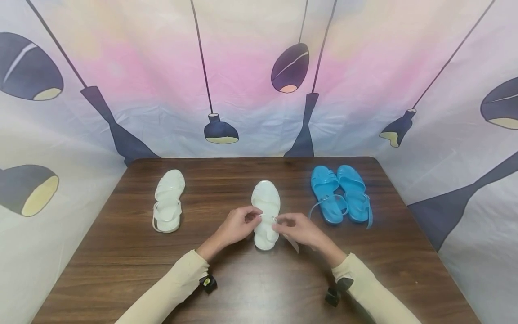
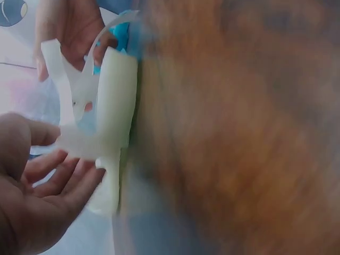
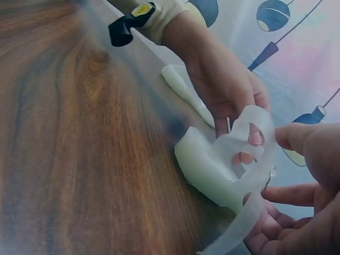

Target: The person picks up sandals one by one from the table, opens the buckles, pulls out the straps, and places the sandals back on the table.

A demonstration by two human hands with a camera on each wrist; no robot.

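A white sandal (image 1: 265, 198) lies on the table in front of me, its toe pointing away. At its left side my left hand (image 1: 241, 225) pinches the side of the strap between thumb and fingers, as the left wrist view shows at the pale strap (image 2: 79, 142). My right hand (image 1: 298, 229) holds the strap's other side, thumb and fingertips on either side of the bent band (image 3: 264, 159). A loose strap end (image 3: 234, 228) hangs down beside the right fingers. The sandal's heel points toward me.
Another white sandal (image 1: 170, 200) lies apart at the left. A pair of blue sandals (image 1: 332, 209) stands side by side at the right, straps loose. All rest on a brown wooden table (image 1: 218, 193) with a printed cloth (image 1: 251, 90) behind it.
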